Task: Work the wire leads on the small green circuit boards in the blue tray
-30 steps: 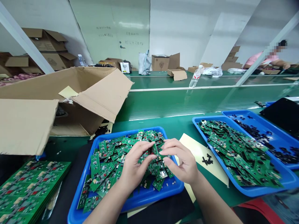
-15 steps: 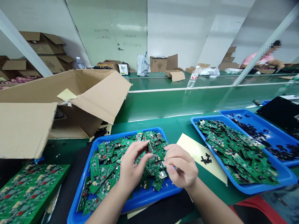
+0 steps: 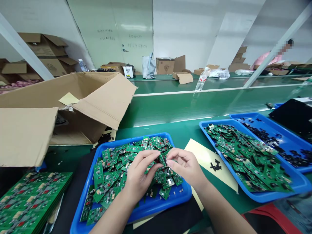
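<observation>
Between the fingertips and thumb of my left hand [image 3: 139, 174] is a small green circuit board [image 3: 162, 159], tilted above a blue tray [image 3: 83, 190]. My right hand [image 3: 187, 166] is closed in a pinch at the board's right edge; what its fingertips hold, if anything, is too small to make out. Beneath both hands, the tray is heaped with loose green circuit boards [image 3: 107, 185]. Several small black parts [image 3: 215, 165] lie on a cream paper sheet [image 3: 202, 152] to the right of my right hand.
A second blue tray [image 3: 263, 196] of boards stands at right, beside another blue tray [image 3: 258, 117] with small black parts. Stacked board panels [image 3: 36, 195] lie at left. An open cardboard box [image 3: 104, 100] stands behind. A water bottle [image 3: 202, 79] and a co-worker [image 3: 264, 60] are farther back.
My right hand has moved left to the board, its fingers now pinched at the board's edge. My left hand with the board has shifted slightly right.
</observation>
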`<state>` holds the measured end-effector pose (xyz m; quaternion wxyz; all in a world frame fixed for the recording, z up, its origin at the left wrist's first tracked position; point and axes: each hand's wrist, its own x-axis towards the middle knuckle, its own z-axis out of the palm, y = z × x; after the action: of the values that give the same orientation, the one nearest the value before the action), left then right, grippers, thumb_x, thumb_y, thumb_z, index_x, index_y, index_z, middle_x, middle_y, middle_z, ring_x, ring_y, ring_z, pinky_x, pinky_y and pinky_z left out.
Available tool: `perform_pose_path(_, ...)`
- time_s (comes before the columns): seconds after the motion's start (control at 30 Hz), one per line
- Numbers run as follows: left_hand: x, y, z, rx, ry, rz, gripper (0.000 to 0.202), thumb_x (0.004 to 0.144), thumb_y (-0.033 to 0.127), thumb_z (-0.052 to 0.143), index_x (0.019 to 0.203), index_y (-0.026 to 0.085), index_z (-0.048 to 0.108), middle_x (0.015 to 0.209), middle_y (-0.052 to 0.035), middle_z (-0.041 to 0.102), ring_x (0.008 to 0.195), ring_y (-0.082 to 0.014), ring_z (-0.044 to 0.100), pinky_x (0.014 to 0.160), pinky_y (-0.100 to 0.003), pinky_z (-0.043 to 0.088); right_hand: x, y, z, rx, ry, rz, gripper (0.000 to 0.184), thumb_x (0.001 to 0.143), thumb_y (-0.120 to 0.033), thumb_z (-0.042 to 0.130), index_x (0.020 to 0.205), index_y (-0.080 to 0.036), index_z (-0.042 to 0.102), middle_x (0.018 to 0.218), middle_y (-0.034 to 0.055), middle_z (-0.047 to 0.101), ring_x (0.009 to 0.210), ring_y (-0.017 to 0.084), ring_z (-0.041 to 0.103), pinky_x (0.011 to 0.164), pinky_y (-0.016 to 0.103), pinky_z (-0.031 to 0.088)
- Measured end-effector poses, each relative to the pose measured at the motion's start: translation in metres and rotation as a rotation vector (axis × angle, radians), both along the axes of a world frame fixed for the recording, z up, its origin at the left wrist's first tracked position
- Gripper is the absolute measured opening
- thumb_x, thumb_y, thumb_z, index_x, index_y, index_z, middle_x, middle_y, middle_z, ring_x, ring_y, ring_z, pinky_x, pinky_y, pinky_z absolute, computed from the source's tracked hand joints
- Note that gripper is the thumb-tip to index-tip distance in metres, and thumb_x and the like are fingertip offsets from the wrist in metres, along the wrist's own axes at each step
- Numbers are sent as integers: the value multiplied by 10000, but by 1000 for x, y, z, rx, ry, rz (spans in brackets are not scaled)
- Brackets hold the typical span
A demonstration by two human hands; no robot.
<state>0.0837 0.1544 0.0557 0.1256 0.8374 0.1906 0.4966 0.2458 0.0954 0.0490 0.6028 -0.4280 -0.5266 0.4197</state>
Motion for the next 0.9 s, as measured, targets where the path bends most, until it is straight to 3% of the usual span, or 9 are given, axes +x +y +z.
perform_pose_path(0.23,0,1,1,-7,22,14,286,829,140,607,1099,234,593,949,-45,668,840,-168,663,734,-288,569,0,2,4,-101,138,85,181,756,-326,670,680,-169,621,606,-7,583,563,112,525,530,236,432)
perform_pose_path(0.43,0,-1,2,-124,18,-23,271,817,174,627,1079,245,624,906,-41,672,783,-164,658,685,-277,561,-2,3,6,-102,135,127,159,766,-294,635,681,-166,594,593,-17,574,549,107,532,545,238,454)
perform_pose_path(0.53,0,-1,1,-200,-2,-52,269,806,201,646,1072,243,642,829,-27,668,717,-148,644,632,-251,551,-3,2,5,-26,-23,24,111,786,-238,591,698,-172,577,631,-15,566,572,105,524,546,226,439)
perform_pose_path(0.63,2,-1,-1,-330,13,-84,234,804,235,645,1037,225,666,757,-18,647,667,-142,638,596,-235,554,-4,3,4,159,-284,-174,99,797,-192,552,699,-183,550,650,-12,565,599,112,536,577,236,441)
perform_pose_path(0.77,5,0,5,-540,16,-90,207,781,322,649,954,223,704,785,-32,685,658,-159,671,574,-220,568,-1,9,3,342,-534,-439,103,814,-284,574,799,-183,560,668,9,603,607,138,581,602,263,491)
perform_pose_path(0.83,7,4,8,-629,10,-54,228,729,391,683,881,226,725,769,-33,708,648,-177,683,593,-231,578,1,13,3,403,-582,-468,164,835,-324,580,897,-172,585,751,45,657,702,159,628,676,278,528)
perform_pose_path(0.9,7,10,7,-735,43,-61,265,680,463,696,792,227,736,722,-35,721,646,-206,694,591,-252,587,5,18,3,475,-640,-396,138,872,-281,544,932,-178,612,877,72,692,853,162,645,801,281,532)
